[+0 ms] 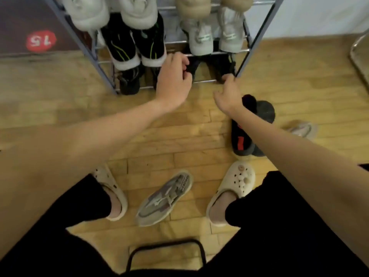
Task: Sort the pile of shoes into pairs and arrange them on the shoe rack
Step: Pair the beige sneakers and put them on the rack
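Note:
The grey metal shoe rack (257, 40) stands ahead with pairs on its shelves: pale shoes on top, a black pair with green lines (135, 45) and a grey-white pair (215, 39) below. On the bottom shelf sit two dark shoes. My left hand (173, 80) curls its fingers round the heel of the left dark shoe (192, 67). My right hand (229, 92) reaches with straight fingers and touches the heel of the right dark shoe (224, 65) by the rack's right leg. Another black shoe (129, 81) lies at the bottom left of the rack.
On the wooden floor lie a black shoe with red marks (240, 142), a dark grey shoe (264, 111), a grey-beige sneaker (165, 198) and a similar one (301, 129). Cream clogs (237, 178) are on my feet. A black stool frame (165, 254) is between my knees.

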### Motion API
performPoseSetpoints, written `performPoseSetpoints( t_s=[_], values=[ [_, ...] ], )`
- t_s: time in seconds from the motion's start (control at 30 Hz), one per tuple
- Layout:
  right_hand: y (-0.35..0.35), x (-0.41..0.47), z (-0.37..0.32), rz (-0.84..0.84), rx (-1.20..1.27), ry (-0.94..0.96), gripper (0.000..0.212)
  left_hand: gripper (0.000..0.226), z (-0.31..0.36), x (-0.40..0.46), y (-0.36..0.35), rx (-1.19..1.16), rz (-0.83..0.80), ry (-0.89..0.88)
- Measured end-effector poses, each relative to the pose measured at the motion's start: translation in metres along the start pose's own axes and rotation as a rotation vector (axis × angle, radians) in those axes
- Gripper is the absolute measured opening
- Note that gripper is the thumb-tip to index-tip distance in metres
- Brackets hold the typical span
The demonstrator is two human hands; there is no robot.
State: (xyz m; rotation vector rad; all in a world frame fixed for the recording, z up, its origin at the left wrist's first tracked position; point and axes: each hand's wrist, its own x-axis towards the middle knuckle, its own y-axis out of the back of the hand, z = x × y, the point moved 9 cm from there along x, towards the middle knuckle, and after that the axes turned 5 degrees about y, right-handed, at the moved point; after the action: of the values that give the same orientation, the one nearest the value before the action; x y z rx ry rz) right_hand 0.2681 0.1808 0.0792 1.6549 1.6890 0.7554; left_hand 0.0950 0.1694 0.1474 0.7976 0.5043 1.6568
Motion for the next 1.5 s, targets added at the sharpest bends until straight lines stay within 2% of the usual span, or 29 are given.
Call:
performPoseSetpoints(
  t_s=[0.13,0.2,0.27,0.33,0.43,0.6,0.73,0.9,1.0,1.07,1.13,1.2,1.27,1.3,1.4,1.5],
  values=[
    [-0.089,-0.077,0.042,-0.54,-0.188,-0.066,0.049,0.021,-0.078,-0.087,-0.038,0.092,-0.365,0.244],
    [-0.127,-0.113,0.05,-0.794,-0.338,0.01,0.054,0.023,-0.115,-0.125,-0.051,0.139,-0.523,0.359],
    [-0.158,-0.143,0.048,-0.961,-0.517,0.176,0.059,0.024,-0.143,-0.155,-0.057,0.171,-0.627,0.459],
    [-0.188,-0.166,0.043,-1.043,-0.629,0.337,0.066,0.02,-0.162,-0.176,-0.059,0.193,-0.693,0.52],
    [-0.228,-0.187,0.033,-1.025,-0.646,0.518,0.083,0.012,-0.181,-0.19,-0.058,0.204,-0.726,0.571],
    [-0.27,-0.21,0.032,-1.085,-0.869,0.8,0.09,0.022,-0.195,-0.187,-0.056,0.151,-0.676,0.618],
    [-0.276,-0.216,0.035,-1.06,-0.954,0.886,0.079,0.025,-0.201,-0.189,-0.056,0.122,-0.68,0.641],
    [-0.258,-0.193,0.025,-0.971,-0.821,0.832,0.073,0.021,-0.208,-0.188,-0.056,0.149,-0.687,0.649],
    [-0.22,-0.158,0.029,-0.863,-0.676,0.638,0.067,0.01,-0.21,-0.174,-0.045,0.184,-0.609,0.666],
    [-0.188,-0.131,0.04,-0.782,-0.583,0.431,0.069,0.023,-0.21,-0.164,-0.037,0.166,-0.521,0.733],
    [-0.158,-0.108,0.053,-0.664,-0.469,0.25,0.075,0.031,-0.21,-0.158,-0.037,0.052,-0.46,0.842],
    [-0.131,-0.095,0.06,-0.518,-0.331,0.147,0.082,0.036,-0.196,-0.153,-0.047,-0.086,-0.491,0.914],
    [-0.112,-0.091,0.066,-0.398,-0.16,0.052,0.086,0.073,-0.176,-0.146,-0.061,-0.22,-0.53,0.976],
    [-0.108,-0.092,0.067,-0.364,-0.078,0.001,0.083,0.078,-0.165,-0.141,-0.068,-0.271,-0.549,0.966],
    [-0.103,-0.094,0.07,-0.26,0.087,-0.07,0.068,0.06,-0.13,-0.122,-0.084,-0.336,-0.585,0.875],
    [-0.097,-0.094,0.077,-0.214,0.174,-0.099,0.067,0.048,-0.101,-0.104,-0.099,-0.42,-0.56,0.835]
  ],
)
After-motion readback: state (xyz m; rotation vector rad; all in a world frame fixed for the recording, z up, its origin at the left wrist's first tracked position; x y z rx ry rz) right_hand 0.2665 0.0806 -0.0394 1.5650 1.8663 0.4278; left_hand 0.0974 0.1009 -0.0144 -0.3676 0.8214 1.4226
